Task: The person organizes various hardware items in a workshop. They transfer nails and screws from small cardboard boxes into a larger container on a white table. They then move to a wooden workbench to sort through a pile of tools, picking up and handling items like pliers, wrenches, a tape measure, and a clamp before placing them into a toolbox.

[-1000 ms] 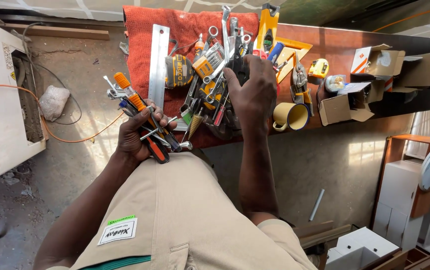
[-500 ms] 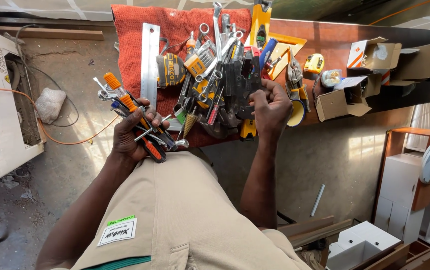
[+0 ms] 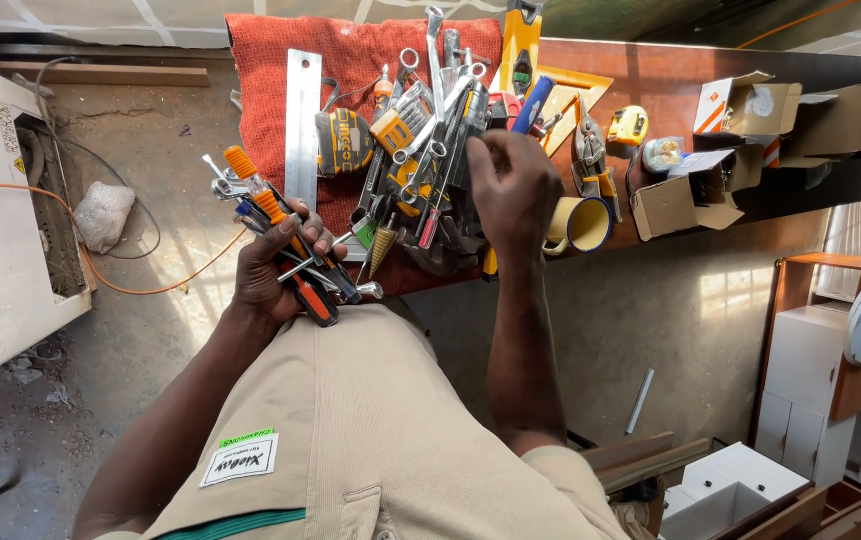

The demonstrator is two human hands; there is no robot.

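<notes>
Screwdrivers (image 3: 286, 235) bunched in left hand (image 3: 276, 270), fingers wrapped tight, beside red cloth (image 3: 261, 90). Open boxes (image 3: 686, 195) on bench, contents unclear. Right hand (image 3: 516, 190) over tool pile (image 3: 431, 150), fingers curled, possibly pinching something.

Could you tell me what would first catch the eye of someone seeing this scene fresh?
The heap of spanners and other tools on the red cloth at the bench's left end stands out first, with the right hand reaching into it. The left hand grips a bundle of screwdrivers, some orange-handled, at the bench edge. To the right sit a roll of tape and open cardboard boxes.
</notes>
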